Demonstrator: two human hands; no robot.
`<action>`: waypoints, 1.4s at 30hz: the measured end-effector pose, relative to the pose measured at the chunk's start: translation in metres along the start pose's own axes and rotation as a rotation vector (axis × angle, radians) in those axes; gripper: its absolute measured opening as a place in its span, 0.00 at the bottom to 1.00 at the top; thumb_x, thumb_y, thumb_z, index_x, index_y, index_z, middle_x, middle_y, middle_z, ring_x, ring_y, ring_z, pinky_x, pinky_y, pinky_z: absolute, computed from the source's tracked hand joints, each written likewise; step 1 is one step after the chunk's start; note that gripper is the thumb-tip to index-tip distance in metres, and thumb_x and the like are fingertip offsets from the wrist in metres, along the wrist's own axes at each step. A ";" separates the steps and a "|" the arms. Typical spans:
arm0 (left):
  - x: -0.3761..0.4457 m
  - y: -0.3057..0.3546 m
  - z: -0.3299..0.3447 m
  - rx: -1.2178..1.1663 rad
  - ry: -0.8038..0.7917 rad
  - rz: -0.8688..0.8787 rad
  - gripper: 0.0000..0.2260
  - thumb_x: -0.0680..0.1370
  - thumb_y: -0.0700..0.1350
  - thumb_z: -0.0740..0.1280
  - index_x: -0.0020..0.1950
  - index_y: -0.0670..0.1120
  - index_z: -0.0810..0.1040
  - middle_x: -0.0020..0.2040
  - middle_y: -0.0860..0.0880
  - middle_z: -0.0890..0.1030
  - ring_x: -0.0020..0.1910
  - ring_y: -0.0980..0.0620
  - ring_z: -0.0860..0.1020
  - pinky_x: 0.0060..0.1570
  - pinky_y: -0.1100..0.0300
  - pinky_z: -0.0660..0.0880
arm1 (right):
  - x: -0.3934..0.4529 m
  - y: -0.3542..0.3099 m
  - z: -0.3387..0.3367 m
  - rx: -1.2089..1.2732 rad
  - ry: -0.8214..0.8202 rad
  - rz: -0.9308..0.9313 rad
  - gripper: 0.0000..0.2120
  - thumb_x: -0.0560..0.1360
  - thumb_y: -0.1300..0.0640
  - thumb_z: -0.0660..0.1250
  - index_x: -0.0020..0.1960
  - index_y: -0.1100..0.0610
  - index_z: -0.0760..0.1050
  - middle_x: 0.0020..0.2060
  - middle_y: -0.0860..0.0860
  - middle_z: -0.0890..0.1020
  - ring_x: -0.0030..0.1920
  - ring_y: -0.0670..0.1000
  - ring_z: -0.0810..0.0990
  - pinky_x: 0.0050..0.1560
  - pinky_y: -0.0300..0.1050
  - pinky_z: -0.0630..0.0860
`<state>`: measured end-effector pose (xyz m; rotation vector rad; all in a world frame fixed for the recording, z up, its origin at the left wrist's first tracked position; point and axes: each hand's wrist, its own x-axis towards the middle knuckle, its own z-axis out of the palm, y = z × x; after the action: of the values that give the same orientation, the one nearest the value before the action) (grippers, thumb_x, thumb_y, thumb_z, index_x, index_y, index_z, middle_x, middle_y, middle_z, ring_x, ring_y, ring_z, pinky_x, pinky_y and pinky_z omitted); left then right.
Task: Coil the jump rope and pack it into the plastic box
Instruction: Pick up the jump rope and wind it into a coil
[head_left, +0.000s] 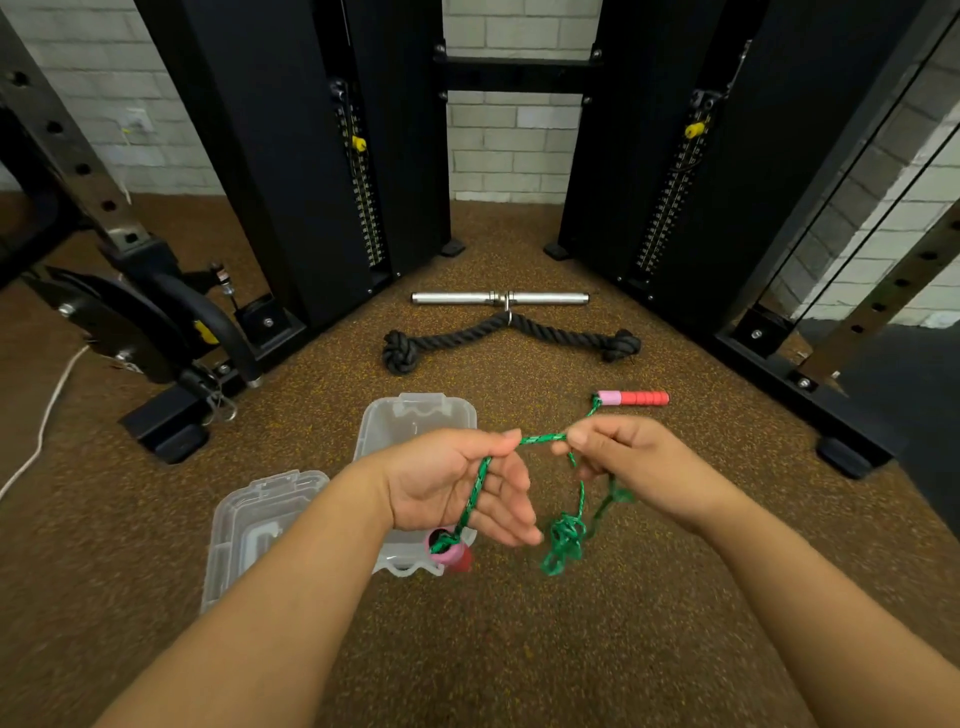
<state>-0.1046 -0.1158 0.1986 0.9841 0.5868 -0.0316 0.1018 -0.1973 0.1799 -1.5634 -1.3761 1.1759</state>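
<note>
Head view, looking down at the gym floor (519, 649). One jump rope (540, 439), green cord, spans between two hands held apart in the air. The left hand (457, 483) has its fingers loosely curled with the cord pinched near the thumb; one pink-and-red handle (449, 556) hangs from it, just over the near rim of the plastic box (415, 415). The right hand (628, 462) is closed on the cord, from which a tangle of loops (563, 540) dangles between the hands. The second handle (634, 398) lies on the floor beyond the right hand, long axis left to right, the cord running from its left end to that hand; the right hand is the nearer. Coiling appears barely begun. The open box lies under and behind the left hand; its single lid (254, 525) rests to the near left. Farther off: one black knotted rope attachment (509, 335) and one steel bar (498, 298).
</note>
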 end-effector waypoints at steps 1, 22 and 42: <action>0.001 -0.001 0.001 0.011 0.002 -0.007 0.24 0.79 0.52 0.53 0.33 0.45 0.81 0.33 0.44 0.84 0.38 0.46 0.85 0.43 0.56 0.81 | 0.000 0.001 -0.001 -0.059 0.066 -0.046 0.08 0.75 0.49 0.65 0.46 0.49 0.83 0.36 0.46 0.81 0.38 0.46 0.79 0.47 0.49 0.77; 0.012 -0.008 -0.009 0.105 0.418 0.219 0.25 0.83 0.53 0.48 0.54 0.41 0.80 0.49 0.41 0.85 0.50 0.47 0.83 0.53 0.56 0.78 | -0.021 -0.018 0.079 -0.676 -0.056 -0.298 0.20 0.77 0.41 0.49 0.43 0.50 0.75 0.40 0.44 0.80 0.44 0.48 0.79 0.47 0.48 0.75; -0.002 0.000 0.013 0.219 0.117 0.235 0.21 0.81 0.53 0.55 0.34 0.47 0.77 0.24 0.52 0.73 0.24 0.53 0.72 0.36 0.59 0.72 | 0.010 0.000 0.037 0.035 0.337 0.134 0.17 0.78 0.44 0.59 0.38 0.53 0.75 0.23 0.44 0.68 0.26 0.47 0.65 0.29 0.42 0.64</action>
<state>-0.1007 -0.1269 0.2051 1.2692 0.5793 0.1747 0.0666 -0.1887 0.1669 -1.7568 -1.0392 0.9528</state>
